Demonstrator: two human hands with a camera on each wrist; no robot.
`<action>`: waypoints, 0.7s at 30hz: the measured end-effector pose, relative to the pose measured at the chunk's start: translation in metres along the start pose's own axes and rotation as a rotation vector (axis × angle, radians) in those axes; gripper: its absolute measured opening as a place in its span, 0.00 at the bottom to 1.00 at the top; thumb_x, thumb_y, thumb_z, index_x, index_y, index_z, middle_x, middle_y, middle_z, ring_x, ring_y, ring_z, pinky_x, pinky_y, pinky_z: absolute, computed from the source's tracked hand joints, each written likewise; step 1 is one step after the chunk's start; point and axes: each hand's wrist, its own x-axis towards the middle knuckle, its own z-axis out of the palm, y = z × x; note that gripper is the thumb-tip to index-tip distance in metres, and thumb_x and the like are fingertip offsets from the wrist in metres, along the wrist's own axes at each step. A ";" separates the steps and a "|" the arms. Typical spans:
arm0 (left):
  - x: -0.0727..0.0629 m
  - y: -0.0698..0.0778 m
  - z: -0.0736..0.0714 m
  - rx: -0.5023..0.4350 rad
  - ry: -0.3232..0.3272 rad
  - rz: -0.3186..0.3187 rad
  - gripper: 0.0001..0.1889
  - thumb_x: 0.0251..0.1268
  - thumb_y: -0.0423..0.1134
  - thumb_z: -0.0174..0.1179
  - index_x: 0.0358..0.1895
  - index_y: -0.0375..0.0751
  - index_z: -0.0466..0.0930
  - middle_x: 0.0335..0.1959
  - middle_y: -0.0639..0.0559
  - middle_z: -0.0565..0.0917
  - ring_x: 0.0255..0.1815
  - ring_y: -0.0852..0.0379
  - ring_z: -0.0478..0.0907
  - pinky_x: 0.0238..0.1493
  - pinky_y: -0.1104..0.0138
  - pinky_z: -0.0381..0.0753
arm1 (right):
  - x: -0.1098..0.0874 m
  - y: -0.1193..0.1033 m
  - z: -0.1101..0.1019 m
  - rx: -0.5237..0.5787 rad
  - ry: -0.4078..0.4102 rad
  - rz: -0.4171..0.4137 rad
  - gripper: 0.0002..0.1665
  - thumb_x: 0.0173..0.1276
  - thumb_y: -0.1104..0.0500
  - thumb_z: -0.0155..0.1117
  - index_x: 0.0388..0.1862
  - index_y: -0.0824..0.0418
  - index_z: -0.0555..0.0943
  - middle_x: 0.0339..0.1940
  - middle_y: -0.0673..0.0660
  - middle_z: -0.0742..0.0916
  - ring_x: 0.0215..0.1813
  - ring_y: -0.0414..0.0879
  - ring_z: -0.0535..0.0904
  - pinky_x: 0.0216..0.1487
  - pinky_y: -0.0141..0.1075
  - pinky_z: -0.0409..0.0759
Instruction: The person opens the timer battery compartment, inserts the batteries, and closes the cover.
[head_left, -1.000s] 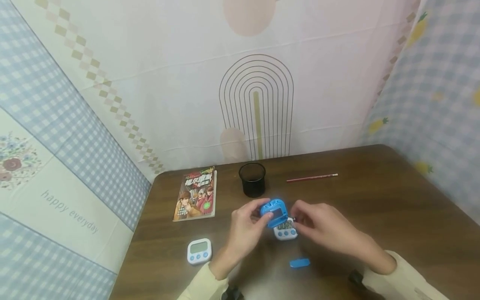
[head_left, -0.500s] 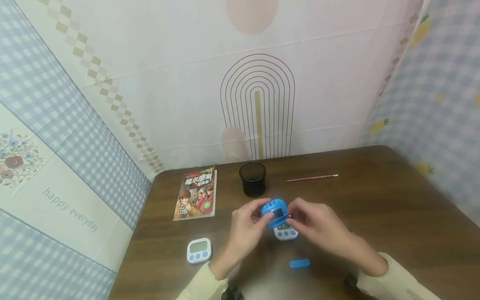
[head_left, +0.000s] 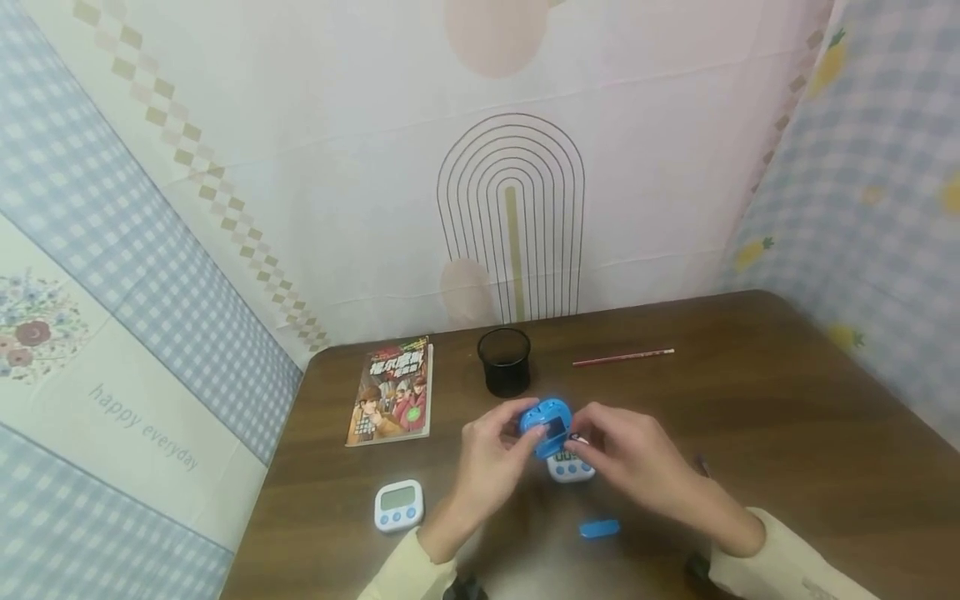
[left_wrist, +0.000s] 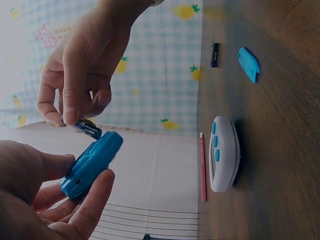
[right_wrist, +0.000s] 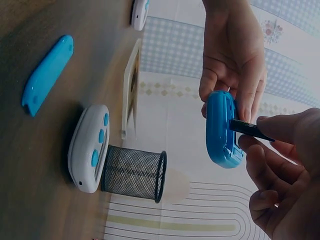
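Note:
My left hand [head_left: 491,467] holds a small blue plastic device [head_left: 544,417] between thumb and fingers, above the table. A slot in the device faces my right hand, seen in the right wrist view. My right hand [head_left: 633,454] pinches a small dark battery [left_wrist: 87,128] between thumb and fingertips. One end of this battery meets the slot of the blue device [right_wrist: 222,132] at an angle. Below the hands stands a white timer [head_left: 572,469], partly covered by them. A loose blue cover [head_left: 599,528] lies on the table nearer the body.
A second battery [left_wrist: 214,55] lies on the table by my right forearm. At left are another white timer [head_left: 399,506] and a comic-style book [head_left: 392,389]. Behind the hands stand a black mesh pen cup [head_left: 506,375] and a red pencil [head_left: 622,357].
My right hand has moved left, bringing the battery up to the blue device's edge. The left hand stays nearly still. The second battery has come into sight beside my right forearm.

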 end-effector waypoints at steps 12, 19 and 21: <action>0.000 -0.002 0.001 -0.007 0.014 0.015 0.18 0.72 0.37 0.70 0.61 0.38 0.85 0.51 0.44 0.91 0.43 0.52 0.89 0.43 0.73 0.89 | 0.002 0.001 0.001 -0.009 0.037 -0.088 0.25 0.49 0.72 0.84 0.42 0.55 0.84 0.34 0.44 0.87 0.32 0.34 0.78 0.33 0.21 0.79; -0.001 -0.002 0.002 -0.008 0.006 0.009 0.17 0.72 0.37 0.70 0.61 0.38 0.85 0.50 0.44 0.91 0.42 0.55 0.89 0.43 0.73 0.89 | 0.000 0.001 0.001 -0.002 -0.005 -0.134 0.21 0.51 0.70 0.85 0.40 0.55 0.87 0.40 0.45 0.90 0.35 0.38 0.84 0.40 0.21 0.82; -0.001 -0.002 0.003 -0.011 -0.004 0.003 0.17 0.72 0.36 0.70 0.61 0.38 0.85 0.50 0.45 0.91 0.42 0.57 0.89 0.43 0.73 0.89 | -0.001 0.002 0.002 0.015 -0.012 -0.169 0.15 0.57 0.68 0.83 0.40 0.55 0.88 0.41 0.46 0.90 0.38 0.39 0.86 0.43 0.22 0.85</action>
